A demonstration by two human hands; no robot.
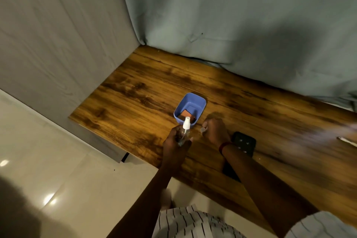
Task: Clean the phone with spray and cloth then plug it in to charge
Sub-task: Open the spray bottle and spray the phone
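My left hand (pixel 176 142) grips a small clear spray bottle (pixel 184 131) with a white nozzle, held upright over the table's front part. My right hand (pixel 213 131) is closed on a small clear cap (pixel 202 130), just right of the bottle. A dark phone (pixel 244 143) lies flat on the wooden table (pixel 135 102), partly hidden under my right wrist. Behind the bottle stands a blue tub (pixel 190 107) with an orange-brown cloth (pixel 186 115) inside. A white cable end (pixel 346 141) shows at the far right edge.
A grey panel (pixel 58 35) borders the table on the left. A pale blue-green curtain (pixel 241 15) hangs along its back edge. Glossy light floor tiles (pixel 48 170) lie below the table's front edge.
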